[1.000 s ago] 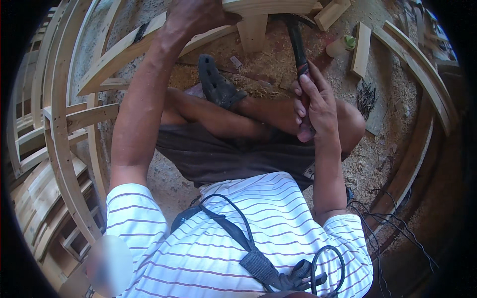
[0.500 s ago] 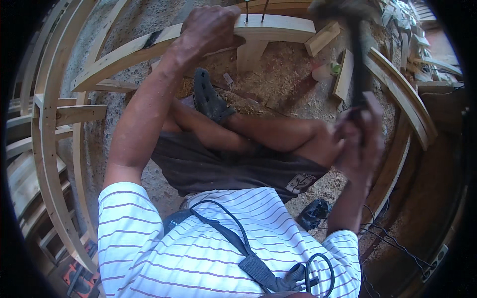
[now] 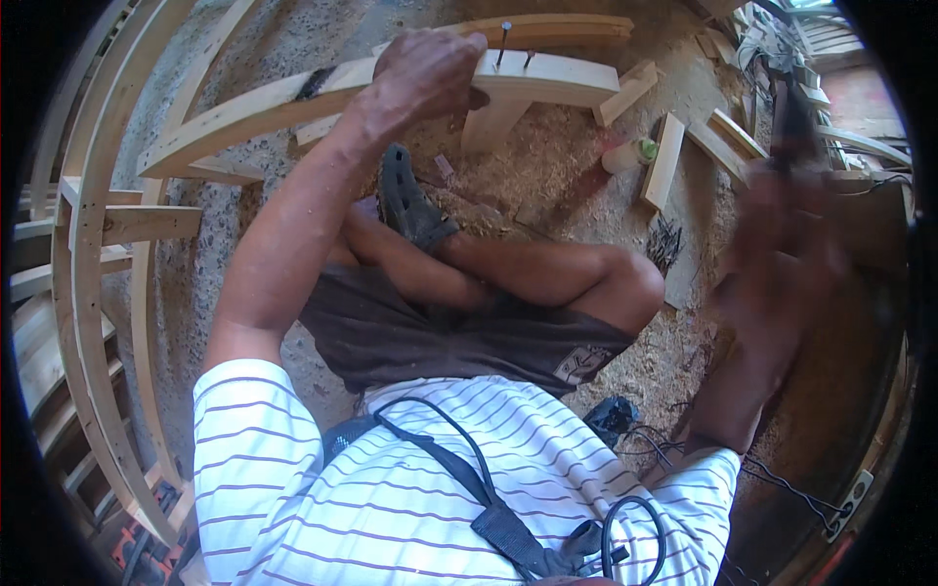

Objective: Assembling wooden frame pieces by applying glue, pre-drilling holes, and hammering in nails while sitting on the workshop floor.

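My left hand is closed around a pale curved wooden beam, thumb low against its near side. Beside that hand, one nail stands tall out of the beam's top edge. A second nail, just to its right, sticks out much less. Under the beam, a short upright wood block meets it. Out to the right, my right hand is raised and blurred, wrapped around the dark handle of a hammer. The hammer's head is too smeared to make out.
Curved wooden frames stand at the left. Loose wood offcuts, a small cup-like container and a pile of nails lie among sawdust. A black plastic bag, cables and a power strip are at the lower right.
My right hand has swung the hammer outward to the right. The right-hand nail now stands lower in the beam. My left hand keeps its grip, and the beam has shifted slightly.
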### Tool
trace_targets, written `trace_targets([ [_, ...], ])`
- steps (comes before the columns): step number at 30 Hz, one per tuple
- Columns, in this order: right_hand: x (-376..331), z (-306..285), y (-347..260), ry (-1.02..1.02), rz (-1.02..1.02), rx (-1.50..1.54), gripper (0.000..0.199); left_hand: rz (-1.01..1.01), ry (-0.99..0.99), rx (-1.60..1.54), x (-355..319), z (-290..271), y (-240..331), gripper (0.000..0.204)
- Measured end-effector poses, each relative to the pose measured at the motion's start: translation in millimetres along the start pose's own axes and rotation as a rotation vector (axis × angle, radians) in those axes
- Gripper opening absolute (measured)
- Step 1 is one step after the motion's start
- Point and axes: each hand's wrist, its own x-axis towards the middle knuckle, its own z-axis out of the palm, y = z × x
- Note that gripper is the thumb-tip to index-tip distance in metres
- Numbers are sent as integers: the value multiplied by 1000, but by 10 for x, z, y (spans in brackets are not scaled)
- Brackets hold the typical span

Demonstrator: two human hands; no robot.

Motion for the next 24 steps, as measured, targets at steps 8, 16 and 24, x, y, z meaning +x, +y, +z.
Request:
trace_targets([
  [8,-300,645,314,-270,186,-45,39,58,105,28,2,57,-13,55],
  [16,-172,-252,350,-1,-148,-77,28,66,117,53,8,54,-24,56],
  [24,-313,646,561,-171,134,62,18,1,35,40,24,-156,6,47],
])
